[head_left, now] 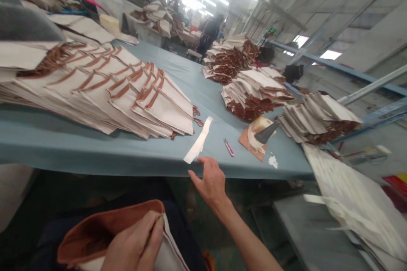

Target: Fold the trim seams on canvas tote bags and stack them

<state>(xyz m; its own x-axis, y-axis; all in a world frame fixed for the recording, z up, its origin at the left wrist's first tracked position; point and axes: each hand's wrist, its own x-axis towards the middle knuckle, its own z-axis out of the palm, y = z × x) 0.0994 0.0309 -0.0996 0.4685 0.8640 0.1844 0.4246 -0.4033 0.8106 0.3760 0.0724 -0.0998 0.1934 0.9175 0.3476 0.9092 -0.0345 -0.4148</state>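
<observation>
The left hand (136,241) is pinching the brown rim (117,212) of a probably light, floppy fabric bag (87,237), best gripped there, before the blue table (136,159), while the right hand (211,180), fingers parted and apparently empty, is hovering beside a white strip (199,140).

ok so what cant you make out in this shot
All in the head view:
Cloth bag: lower part cut off by the bottom edge; deep inside lost in shadow.
Left hand: wrist cut off by the bottom edge.
White strip: blur hides whether the right hand touches it.
Grey shape: cut off by the left edge.
Background person: too small and blurred to see their hands.
</observation>
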